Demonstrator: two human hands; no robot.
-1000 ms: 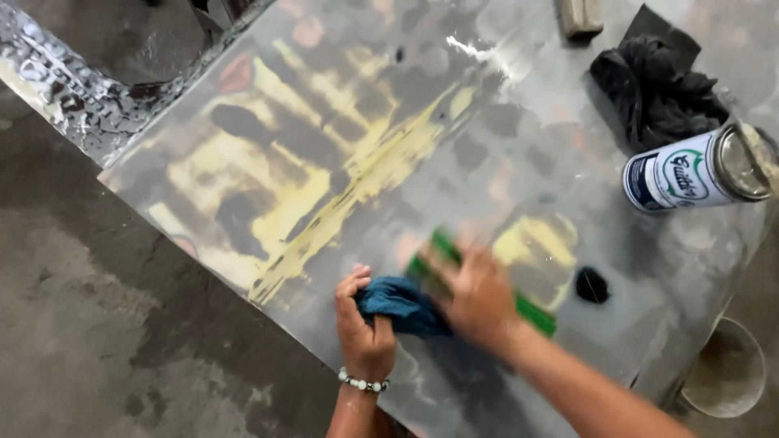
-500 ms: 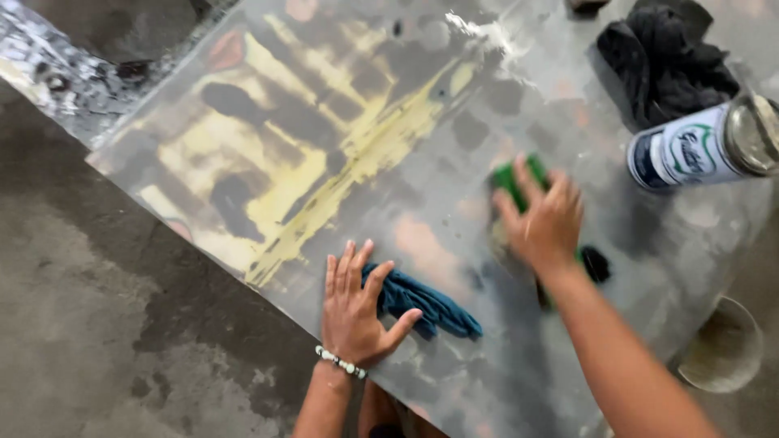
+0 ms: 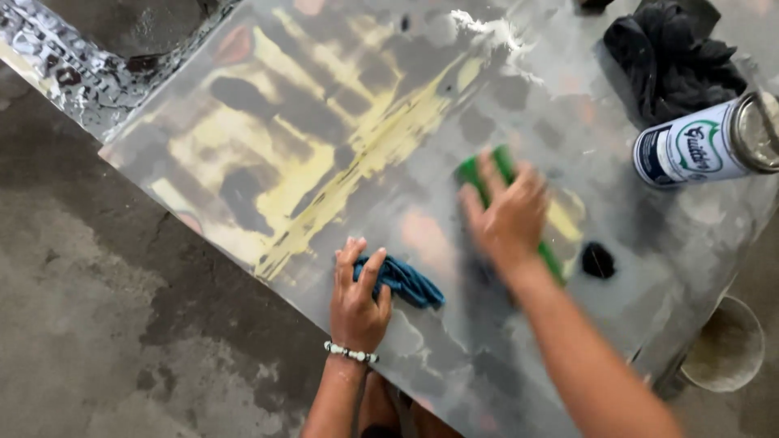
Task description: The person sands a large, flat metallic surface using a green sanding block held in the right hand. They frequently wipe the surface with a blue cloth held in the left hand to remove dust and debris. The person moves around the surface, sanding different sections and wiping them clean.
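Green and flat, a sanding block (image 3: pixel 487 174) lies under the right hand (image 3: pixel 507 215), whose palm and spread fingers press down on it; the fingers lie flat over the block rather than wrapping it, and the hand is blurred. Only the block's far end and a thin strip by the wrist show. It sits on the grey metal panel (image 3: pixel 454 105), just right of the long yellow filler streak (image 3: pixel 357 162) that runs across that panel. The left hand (image 3: pixel 359 300) rests nearer the panel's close edge, below the streak's lower end, with its fingers laid loosely over one end of a blue rag (image 3: pixel 402 281); the rest of the rag trails toward the right hand. A beaded bracelet (image 3: pixel 350 352) circles the left wrist. A small black spot (image 3: pixel 599 261) marks the panel just right of the block. Farther right along the panel, a white can (image 3: pixel 698 150) lies on its side, touching a black cloth (image 3: pixel 669 61) behind it.
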